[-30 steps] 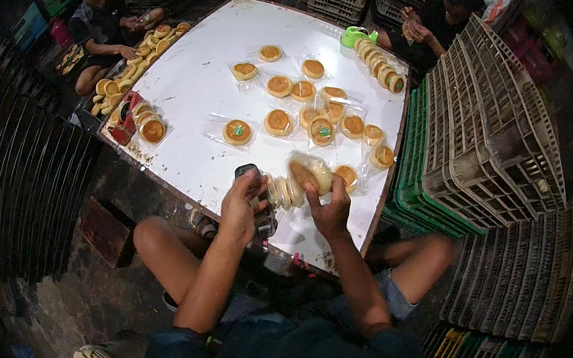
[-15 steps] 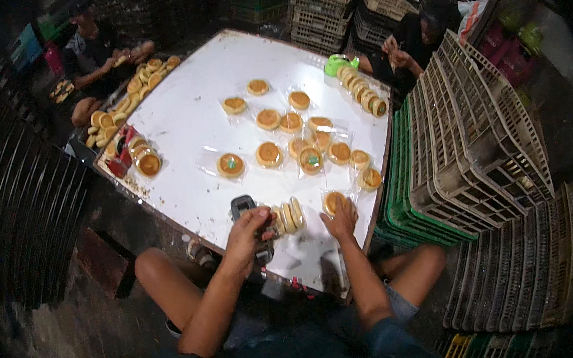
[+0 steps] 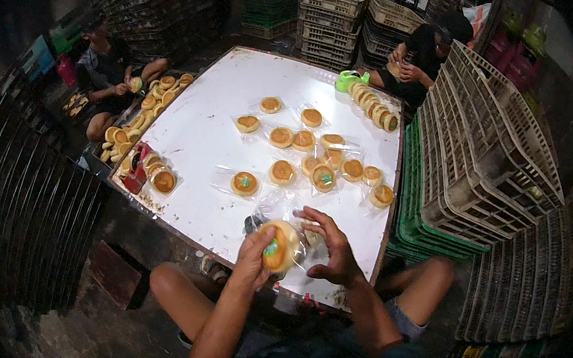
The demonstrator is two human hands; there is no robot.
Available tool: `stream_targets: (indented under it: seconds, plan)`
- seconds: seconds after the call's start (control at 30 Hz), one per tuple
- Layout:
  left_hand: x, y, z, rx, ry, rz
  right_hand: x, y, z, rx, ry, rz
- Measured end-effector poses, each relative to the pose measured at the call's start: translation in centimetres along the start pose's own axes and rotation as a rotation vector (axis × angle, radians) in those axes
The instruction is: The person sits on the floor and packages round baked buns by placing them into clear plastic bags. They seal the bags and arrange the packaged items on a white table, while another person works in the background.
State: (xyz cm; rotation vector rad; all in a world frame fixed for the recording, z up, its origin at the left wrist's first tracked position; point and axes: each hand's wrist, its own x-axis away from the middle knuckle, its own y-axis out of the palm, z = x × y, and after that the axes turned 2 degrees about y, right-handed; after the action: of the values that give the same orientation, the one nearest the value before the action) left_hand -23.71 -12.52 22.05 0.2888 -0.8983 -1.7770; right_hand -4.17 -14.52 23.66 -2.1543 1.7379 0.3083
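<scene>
My left hand (image 3: 251, 258) grips a round golden bun (image 3: 281, 246) in clear plastic, its top bearing a green label and turned up toward me. The thumb presses on its left side. Just to the right, my right hand (image 3: 335, 251) is open, fingers spread and curved beside the loose plastic; whether a fingertip touches the plastic is unclear. A dark device (image 3: 250, 224) lies on the table behind the held bun, mostly hidden. Farther back, several bagged buns lie flat, among them one with a green label (image 3: 245, 183) and another in the cluster (image 3: 324, 178).
On the white table (image 3: 195, 129), a red device (image 3: 134, 170) stands beside bagged buns (image 3: 162, 179) at left. A bun row (image 3: 372, 107) and green object (image 3: 351, 81) sit far right. Crates (image 3: 489, 150) rise along the right edge. Two people handle buns, left and far right.
My right hand has left the table's right side and come over beside my left. The bun it touched there is gone from that spot. My left hand now shows a labelled bun face-up.
</scene>
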Motion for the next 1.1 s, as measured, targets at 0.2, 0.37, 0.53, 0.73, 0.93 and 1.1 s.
stream_targets:
  seconds: [0.2, 0.37, 0.53, 0.73, 0.93, 1.1]
  plan:
    - [1.2, 0.6, 0.2, -0.384, 0.017, -0.168, 2.4, -1.5, 1.3, -0.043, 0.3, 0.123]
    - [0.4, 0.7, -2.3, -0.418, -0.006, -0.043, 2.5, -1.0, 1.5, 0.234, 0.258, 0.306]
    - [0.2, 1.5, -2.0, -0.23, -0.019, 0.061, 2.9, -0.8, 2.4, -0.009, 0.415, 0.306]
    - [-0.3, 2.0, -2.2, -0.35, -0.048, -0.056, 3.8, -0.6, 3.6, -0.179, 0.427, 0.409]
    - [-0.1, 1.1, -3.7, -0.769, 0.046, -0.085, 2.7, -2.0, 1.5, 0.507, 0.029, 0.371]
    - [-0.2, 0.7, -4.0, -1.099, 0.123, -0.084, 2.7, -2.8, 2.1, 0.667, 0.113, 0.104]
